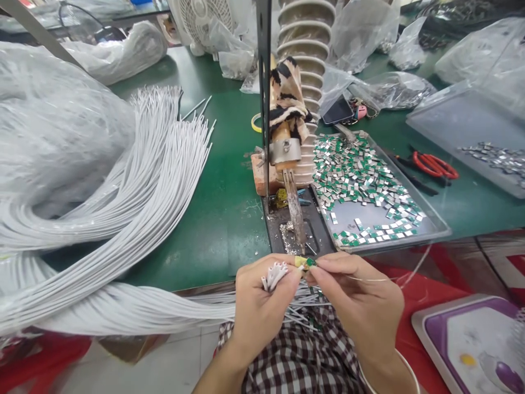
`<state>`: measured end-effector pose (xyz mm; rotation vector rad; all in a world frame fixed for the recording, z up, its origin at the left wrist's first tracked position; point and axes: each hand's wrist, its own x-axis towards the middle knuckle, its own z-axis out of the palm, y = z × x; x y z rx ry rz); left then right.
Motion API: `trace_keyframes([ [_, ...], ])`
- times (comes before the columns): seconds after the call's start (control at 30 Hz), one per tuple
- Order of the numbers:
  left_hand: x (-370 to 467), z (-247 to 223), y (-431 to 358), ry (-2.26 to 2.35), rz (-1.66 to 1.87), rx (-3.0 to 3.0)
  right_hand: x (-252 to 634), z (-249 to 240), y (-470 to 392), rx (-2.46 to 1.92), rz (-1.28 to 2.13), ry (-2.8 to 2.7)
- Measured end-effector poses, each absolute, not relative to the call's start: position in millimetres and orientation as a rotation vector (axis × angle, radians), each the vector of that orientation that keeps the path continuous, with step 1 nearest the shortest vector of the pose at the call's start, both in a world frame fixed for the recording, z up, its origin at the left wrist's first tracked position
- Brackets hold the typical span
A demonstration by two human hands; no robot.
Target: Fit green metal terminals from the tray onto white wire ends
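Observation:
My left hand (pixel 264 298) is closed around a small bundle of white cables (pixel 274 275), their cut ends poking up out of the fist. One cable end sits between its thumb and forefinger, beside a bit of yellow wrap (pixel 301 261). Pinched in the fingertips of my right hand (pixel 361 298) is a small green circuit board (pixel 310 262), close against that cable end. A thin pale wire (pixel 371 280) runs across the right fingers. Just above both hands, the tip of a mounted soldering iron (pixel 296 213) points down; whether it touches the board I cannot tell.
Long white cables (pixel 164 186) lie across the left of the green table (pixel 233 219). A metal tray (pixel 441 230) of small boards stands right of the iron, near red-handled pliers (pixel 435 164). A ribbed hose (pixel 305 33) rises behind. A purple-and-white device (pixel 455 328) is at lower right.

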<state>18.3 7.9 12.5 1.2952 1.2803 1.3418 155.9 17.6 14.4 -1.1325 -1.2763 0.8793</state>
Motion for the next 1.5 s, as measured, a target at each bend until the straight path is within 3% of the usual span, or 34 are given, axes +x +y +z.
trace_keyframes([
  [0.33,19.7,14.3,10.3,1.290,1.329,1.271,158.9,6.7,15.7,-1.092,0.759,-1.411],
  [0.53,19.5,18.6,14.1,1.319,1.339,1.295,166.3,8.4,15.0,-1.267,0.477,-1.569],
  [0.9,18.8,27.1,20.2,1.322,1.389,1.244,156.3,30.7,25.2,-1.039,0.149,-1.728],
  [1.17,16.4,27.6,18.1,1.284,1.399,1.250,159.2,30.6,24.5,-1.014,0.255,-1.728],
  [1.5,13.5,18.5,13.4,1.277,1.319,1.364,167.8,24.5,22.0,-1.136,0.694,-1.626],
])
